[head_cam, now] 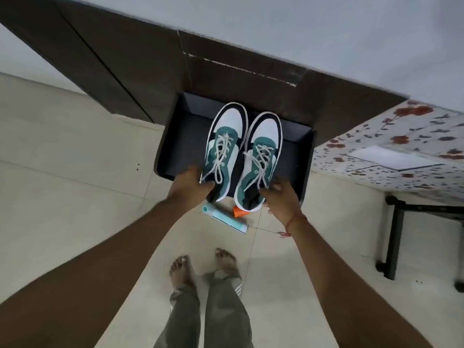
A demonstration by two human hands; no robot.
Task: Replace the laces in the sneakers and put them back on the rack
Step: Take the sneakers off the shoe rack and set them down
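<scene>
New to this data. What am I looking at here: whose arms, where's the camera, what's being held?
There is no robot here. A person wears one wide-angle camera on the head, and it looks forward and down, so you see their own two arms, legs and bare feet on a tiled floor.

Each hand holds one sneaker by the heel end. The left hand grips the left sneaker; the right hand grips the right sneaker. Both sneakers are green, white and black, laced with pale laces, toes pointing away from the person.

They are held over an open black box that sits on the floor against a dark cabinet. On the floor below the sneakers lie a pale teal tube-like item and a small orange object; I cannot tell what either one is. At right is a table with a floral cover.
</scene>
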